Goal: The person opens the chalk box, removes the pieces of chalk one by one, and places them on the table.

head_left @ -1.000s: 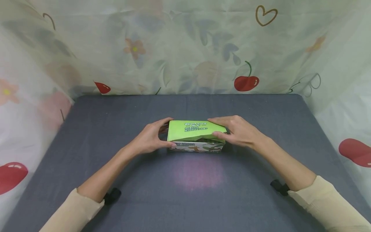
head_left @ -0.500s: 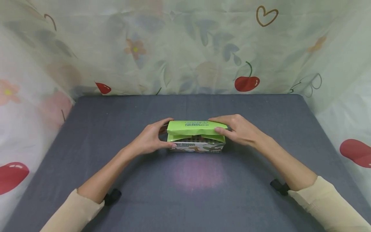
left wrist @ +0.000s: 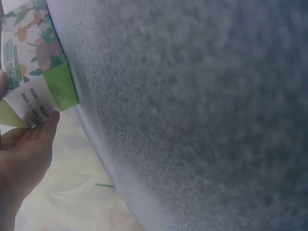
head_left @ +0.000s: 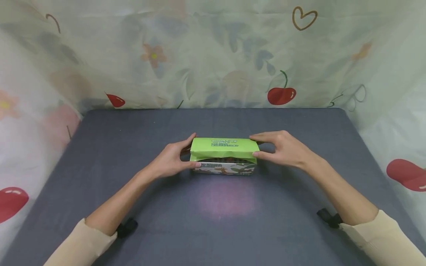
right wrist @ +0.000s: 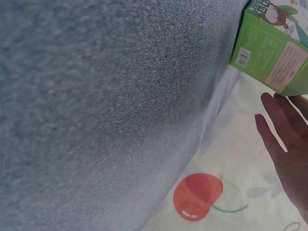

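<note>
A small cardboard box (head_left: 221, 170) with a green lid flap (head_left: 219, 149) sits mid-table in the head view. Its white front carries animal pictures, and a dark gap shows beneath the flap's front edge. My left hand (head_left: 171, 159) grips the box's left end, thumb on the front, fingers around the side and back. In the left wrist view those fingertips lie against the printed end panel (left wrist: 31, 101). At the right end, my right hand (head_left: 283, 149) has its thumb at the flap's front corner and fingertips at its back corner. The right wrist view shows straight, spread fingers beside the green end panel (right wrist: 264, 53).
A dark grey cloth covers the table (head_left: 226, 236). Behind it and along both sides hangs a pale curtain (head_left: 213, 55) printed with cherries and flowers. A black wrist strap (head_left: 329, 218) shows at the right cuff, another (head_left: 127, 228) at the left.
The tilted flap first lifted at the front, then came down lower and more level. My right hand slid rightward to the box's end. The left hand kept its grip.
</note>
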The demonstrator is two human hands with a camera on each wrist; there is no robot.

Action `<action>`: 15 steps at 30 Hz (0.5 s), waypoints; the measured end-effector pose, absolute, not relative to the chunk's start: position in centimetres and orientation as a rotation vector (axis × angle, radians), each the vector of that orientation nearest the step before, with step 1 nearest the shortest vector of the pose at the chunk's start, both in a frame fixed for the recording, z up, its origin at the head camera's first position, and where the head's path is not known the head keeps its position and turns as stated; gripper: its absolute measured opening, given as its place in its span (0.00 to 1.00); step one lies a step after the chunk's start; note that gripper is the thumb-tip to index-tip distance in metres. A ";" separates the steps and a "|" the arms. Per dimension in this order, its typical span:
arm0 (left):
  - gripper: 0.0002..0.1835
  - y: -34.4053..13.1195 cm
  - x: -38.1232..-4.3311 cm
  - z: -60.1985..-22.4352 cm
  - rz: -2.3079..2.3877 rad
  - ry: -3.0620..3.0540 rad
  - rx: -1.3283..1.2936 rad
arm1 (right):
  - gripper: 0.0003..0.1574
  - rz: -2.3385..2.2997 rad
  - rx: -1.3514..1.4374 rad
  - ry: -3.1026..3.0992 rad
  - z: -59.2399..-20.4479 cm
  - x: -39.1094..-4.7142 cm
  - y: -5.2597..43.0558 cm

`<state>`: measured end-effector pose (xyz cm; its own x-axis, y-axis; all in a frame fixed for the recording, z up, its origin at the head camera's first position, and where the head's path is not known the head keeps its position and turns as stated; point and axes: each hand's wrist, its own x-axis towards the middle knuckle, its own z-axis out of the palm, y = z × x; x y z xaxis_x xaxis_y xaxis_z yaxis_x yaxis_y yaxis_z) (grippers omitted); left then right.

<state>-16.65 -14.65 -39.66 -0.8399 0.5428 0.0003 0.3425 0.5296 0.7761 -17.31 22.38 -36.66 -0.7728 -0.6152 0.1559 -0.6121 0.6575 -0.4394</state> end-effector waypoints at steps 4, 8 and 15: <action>0.53 -14.8 -16.3 -39.6 1.204 2.555 0.719 | 0.32 -0.781 -0.998 2.880 -36.5 -16.9 22.6; 0.52 -14.7 -16.0 -39.4 1.218 2.578 0.705 | 0.28 -0.829 -0.930 2.897 -36.5 -16.5 22.8; 0.48 -14.7 -15.5 -39.3 1.209 2.634 0.662 | 0.18 -0.908 -1.029 2.989 -36.8 -16.3 22.7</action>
